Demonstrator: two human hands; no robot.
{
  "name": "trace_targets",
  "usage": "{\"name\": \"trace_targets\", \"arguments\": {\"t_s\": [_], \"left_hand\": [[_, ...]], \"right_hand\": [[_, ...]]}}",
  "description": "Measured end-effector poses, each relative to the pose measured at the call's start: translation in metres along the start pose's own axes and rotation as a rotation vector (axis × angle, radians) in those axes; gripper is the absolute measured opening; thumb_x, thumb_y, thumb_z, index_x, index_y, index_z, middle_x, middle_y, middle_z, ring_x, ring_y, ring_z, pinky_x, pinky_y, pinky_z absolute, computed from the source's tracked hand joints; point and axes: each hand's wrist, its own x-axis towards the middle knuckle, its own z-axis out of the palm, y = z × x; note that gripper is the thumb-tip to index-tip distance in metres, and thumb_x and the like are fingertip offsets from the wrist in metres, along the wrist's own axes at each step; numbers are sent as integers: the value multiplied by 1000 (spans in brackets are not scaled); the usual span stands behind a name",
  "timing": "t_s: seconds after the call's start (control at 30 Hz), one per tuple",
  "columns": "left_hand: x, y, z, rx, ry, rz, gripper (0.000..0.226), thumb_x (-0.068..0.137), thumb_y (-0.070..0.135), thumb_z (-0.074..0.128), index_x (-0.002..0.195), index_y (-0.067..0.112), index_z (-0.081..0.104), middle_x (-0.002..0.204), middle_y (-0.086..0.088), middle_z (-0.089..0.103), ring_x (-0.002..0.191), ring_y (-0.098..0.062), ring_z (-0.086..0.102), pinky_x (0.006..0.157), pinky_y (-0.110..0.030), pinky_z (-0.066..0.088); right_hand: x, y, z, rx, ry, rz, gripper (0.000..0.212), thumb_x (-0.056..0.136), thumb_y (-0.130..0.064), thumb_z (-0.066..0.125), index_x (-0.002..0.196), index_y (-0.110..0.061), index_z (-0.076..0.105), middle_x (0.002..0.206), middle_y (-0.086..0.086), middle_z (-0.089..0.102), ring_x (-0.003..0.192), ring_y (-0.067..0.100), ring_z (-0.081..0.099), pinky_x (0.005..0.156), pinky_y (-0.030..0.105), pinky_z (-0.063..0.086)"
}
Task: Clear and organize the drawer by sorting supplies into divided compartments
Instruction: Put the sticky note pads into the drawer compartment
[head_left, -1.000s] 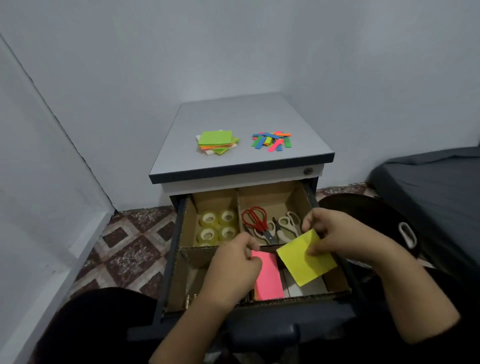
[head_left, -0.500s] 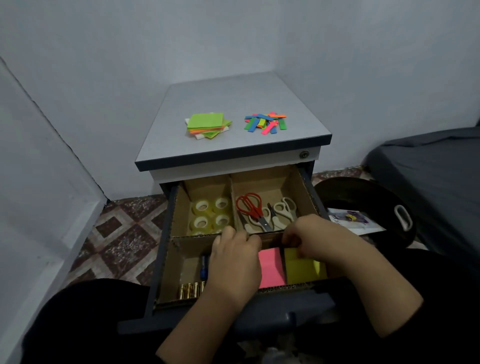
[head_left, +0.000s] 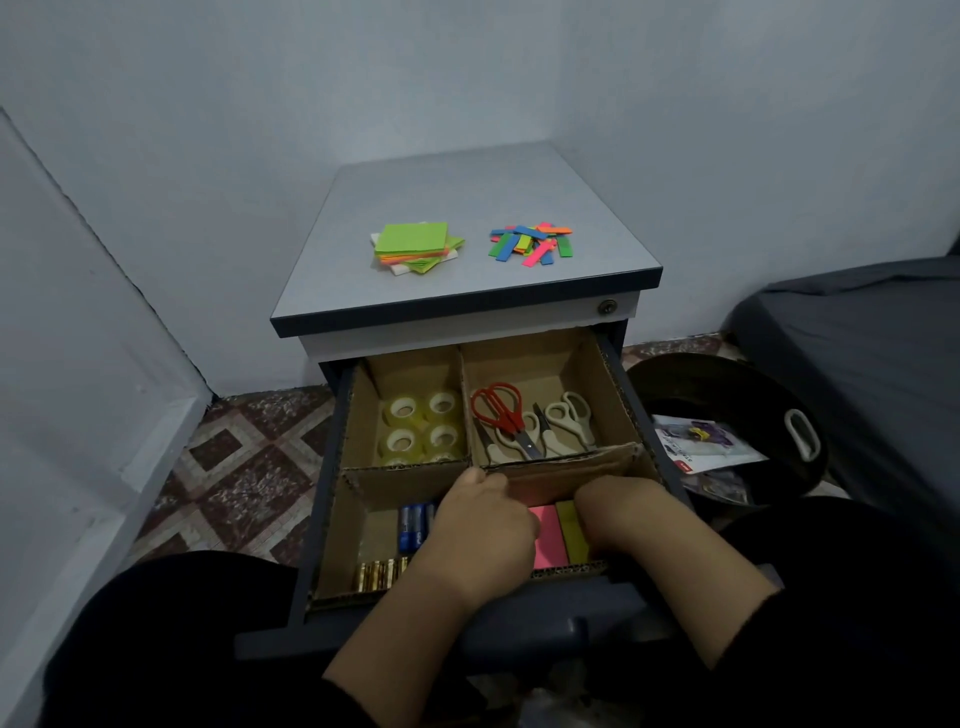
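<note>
So both my hands are down in the front right section of the drawer (head_left: 618, 384) right now, squaring up sticky notes. My left hand (head_left: 480, 525) sits at the left edge of the pink pad (head_left: 546, 538), knuckles up, thumb near the cardboard divider (head_left: 561, 470). My right hand (head_left: 623, 514) is over the yellow pad (head_left: 571, 530), which lies right next to the pink one. Honestly I can't tell from up here whether either hand is pinching a pad or just pressing on it, since the fingers are tucked under and hidden.

Everything else is sorted already: tape rolls (head_left: 421, 423) back left, scissors (head_left: 530, 421) back right, batteries (head_left: 402, 545) front left. On top of the cabinet (head_left: 467, 187) there's a loose stack of sticky notes (head_left: 415, 247) and a pile of coloured tabs (head_left: 530, 243) that haven't gone in yet.

Tips for this bit, as I see it: push the pads flat against the cardboard floor and nudge them side by side so their edges line up, instead of letting one ride up on the other. Go easy near the divider, it's flimsy and already bows a little. Probably smart to keep these two tight to one side so the stack up top has room to fit.
</note>
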Motion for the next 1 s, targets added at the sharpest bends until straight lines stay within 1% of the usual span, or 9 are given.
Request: {"name": "trace_targets", "arguments": {"t_s": [0.13,0.37,0.53,0.63,0.7,0.77,0.83,0.9,1.0], "left_hand": [[3,1,0,42,-57,12,32,93,15,41,102,18,72,92,-2,68,98,-21,45,84,-34,20],[2,2,-3,64,-81,11,31,92,13,42,97,16,72,91,-2,68,97,-23,45,87,-36,23],[2,3,-2,18,-39,-12,33,93,14,41,102,18,72,91,-2,67,96,-22,46,86,-35,23],[1,3,-3,-127,14,-79,35,96,19,38,114,23,68,102,-3,63,103,-21,45,94,-32,25],[1,2,-6,-281,116,-85,37,97,20,37,122,29,63,110,4,64,106,-15,49,98,-30,31],[-1,-1,-10,-527,296,-117,40,96,17,41,129,33,57,119,11,63,112,-8,52,99,-29,37],[-3,-9,-16,-734,506,-174,41,95,13,47,131,30,56,125,13,61,116,0,51,100,-24,43],[-2,-24,-25,-797,701,-224,41,94,9,52,129,27,58,120,15,60,113,5,51,96,-19,45],[9,-60,-44,-887,910,-367,38,91,3,54,123,21,62,110,12,63,103,1,57,87,-16,47]], "right_hand": [[4,0,0,-15,-6,2,30,92,-15,54,121,-7,59,125,11,59,114,28,57,96,42,48],[6,0,2,-8,7,5,29,93,-15,53,120,-7,59,123,11,60,113,28,56,97,42,48],[5,0,2,-3,26,-1,29,92,-15,53,120,-7,60,123,11,60,113,28,57,96,40,48],[-1,2,-1,48,49,-38,26,91,-16,56,116,-8,62,113,10,61,105,25,58,91,37,48],[-11,4,-9,127,108,-91,25,87,-18,63,111,-14,64,107,6,63,98,20,59,85,32,49],[-24,10,-21,234,202,-148,19,83,-21,68,102,-21,67,103,-1,66,92,14,61,82,29,51],[-35,14,-35,398,320,-207,7,82,-22,69,87,-25,68,89,-8,67,84,6,62,78,26,52],[-45,14,-50,604,454,-256,6,82,-21,70,79,-25,68,77,-11,68,76,-1,62,69,19,50],[-46,2,-75,850,683,-313,9,84,-22,71,77,-24,66,71,-11,67,67,-3,62,60,15,46]]}}
